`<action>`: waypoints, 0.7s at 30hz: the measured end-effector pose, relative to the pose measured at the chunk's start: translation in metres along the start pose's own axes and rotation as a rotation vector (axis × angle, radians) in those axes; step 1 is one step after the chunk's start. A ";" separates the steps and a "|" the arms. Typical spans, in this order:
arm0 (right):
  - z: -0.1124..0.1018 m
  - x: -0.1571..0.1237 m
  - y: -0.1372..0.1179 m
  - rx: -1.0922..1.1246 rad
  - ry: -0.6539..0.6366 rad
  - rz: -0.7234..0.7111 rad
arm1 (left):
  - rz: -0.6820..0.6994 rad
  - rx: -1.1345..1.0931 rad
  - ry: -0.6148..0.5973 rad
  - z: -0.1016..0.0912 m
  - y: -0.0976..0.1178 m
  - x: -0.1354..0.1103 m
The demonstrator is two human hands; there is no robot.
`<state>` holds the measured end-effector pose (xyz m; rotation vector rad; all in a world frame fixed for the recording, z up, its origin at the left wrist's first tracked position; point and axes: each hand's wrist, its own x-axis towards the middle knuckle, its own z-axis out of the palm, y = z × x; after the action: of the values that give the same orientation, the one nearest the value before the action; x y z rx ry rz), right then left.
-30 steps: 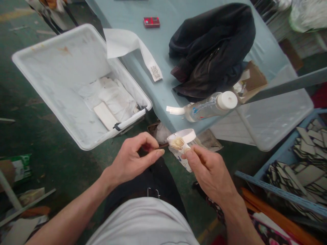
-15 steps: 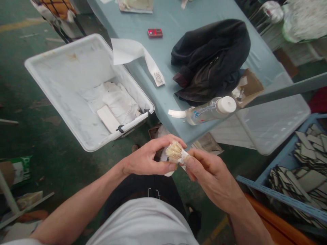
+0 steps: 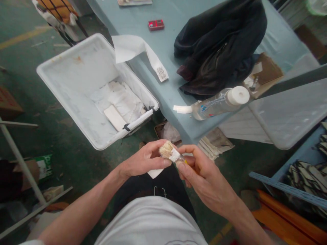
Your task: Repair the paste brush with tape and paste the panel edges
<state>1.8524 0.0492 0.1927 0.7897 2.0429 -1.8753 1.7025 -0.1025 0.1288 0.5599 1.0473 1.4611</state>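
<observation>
- Here, the brush (image 3: 169, 152) is in the lower middle of the frame, its pale yellowish bristles splayed and clumped, with a white collar behind them and a bit of yellow showing on the handle.
- My right hand (image 3: 201, 170) grasps that handle between thumb and fingers, which hide most of it.
- My left hand (image 3: 146, 158) is curled round a white piece (image 3: 155, 173); only its pointed end shows below my thumb, so I cannot tell its full shape. The thumb and fingers sit right by the bristles.
- I count one brush, one white piece in my grasp, one clear bottle (image 3: 213, 104) with a white cap, one small red box (image 3: 156, 25) and one dark jacket (image 3: 222, 47).
- Left of centre, a white bin (image 3: 76, 76) has one flat pale bar (image 3: 114, 117) lying by crumpled white material (image 3: 125, 97).
- A long white strip (image 3: 130, 46) hangs between the bin's edge and the blue-covered table (image 3: 165, 97).
- The bottle lies tilted at the table's near edge, in front of the jacket and a cardboard box (image 3: 269, 73).
- At lower right, a blue crate (image 3: 288, 189) holds many dark-edged pieces, too blurred to count.
</observation>
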 end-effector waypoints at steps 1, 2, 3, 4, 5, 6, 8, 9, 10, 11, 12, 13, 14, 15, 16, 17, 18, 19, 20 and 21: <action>0.002 0.000 0.003 0.015 0.002 -0.015 | -0.020 -0.022 0.013 0.000 -0.001 -0.002; 0.003 0.000 0.005 0.028 -0.002 -0.031 | -0.033 -0.038 0.025 0.001 -0.002 -0.003; 0.004 0.001 0.008 0.038 -0.005 -0.048 | -0.040 -0.052 0.033 0.001 -0.002 -0.004; 0.005 0.002 0.010 0.042 -0.001 -0.064 | -0.041 -0.062 0.037 0.002 -0.003 -0.004; 0.006 0.002 0.012 0.040 0.008 -0.079 | -0.038 -0.068 0.039 0.002 -0.003 -0.004; 0.006 0.003 0.014 0.034 0.017 -0.091 | -0.034 -0.072 0.038 0.003 -0.003 -0.004; 0.007 0.004 0.016 0.028 0.038 -0.101 | -0.023 -0.071 0.040 0.003 -0.004 -0.003; 0.007 0.005 0.017 0.029 0.042 -0.102 | -0.021 -0.066 0.043 0.003 -0.005 -0.002; 0.007 0.005 0.017 0.032 0.045 -0.103 | -0.021 -0.060 0.048 0.003 -0.005 -0.001; 0.007 0.005 0.018 0.035 0.047 -0.104 | -0.023 -0.055 0.054 0.004 -0.006 0.000; 0.007 0.005 0.018 0.039 0.049 -0.104 | -0.025 -0.050 0.056 0.005 -0.006 0.001; 0.007 0.005 0.018 0.043 0.050 -0.104 | -0.027 -0.047 0.058 0.006 -0.006 0.001; 0.006 0.005 0.019 0.045 0.054 -0.106 | -0.030 -0.047 0.060 0.007 -0.006 0.002; 0.006 0.004 0.020 0.042 0.060 -0.108 | -0.034 -0.046 0.071 0.009 -0.006 0.003; 0.005 0.004 0.021 0.034 0.071 -0.110 | -0.037 -0.047 0.086 0.010 -0.006 0.004; 0.005 0.005 0.022 0.021 0.087 -0.113 | -0.040 -0.048 0.104 0.012 -0.006 0.005; 0.005 0.005 0.024 0.005 0.105 -0.114 | -0.045 -0.050 0.122 0.013 -0.006 0.007; 0.005 0.006 0.026 -0.010 0.124 -0.119 | -0.049 -0.054 0.137 0.014 -0.006 0.008; 0.005 0.006 0.027 -0.020 0.141 -0.125 | -0.054 -0.058 0.145 0.015 -0.006 0.009; 0.005 0.007 0.028 -0.026 0.153 -0.131 | -0.059 -0.058 0.148 0.015 -0.006 0.010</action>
<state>1.8612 0.0468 0.1644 0.8348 2.2584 -1.9049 1.7161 -0.0892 0.1283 0.3804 1.1233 1.4932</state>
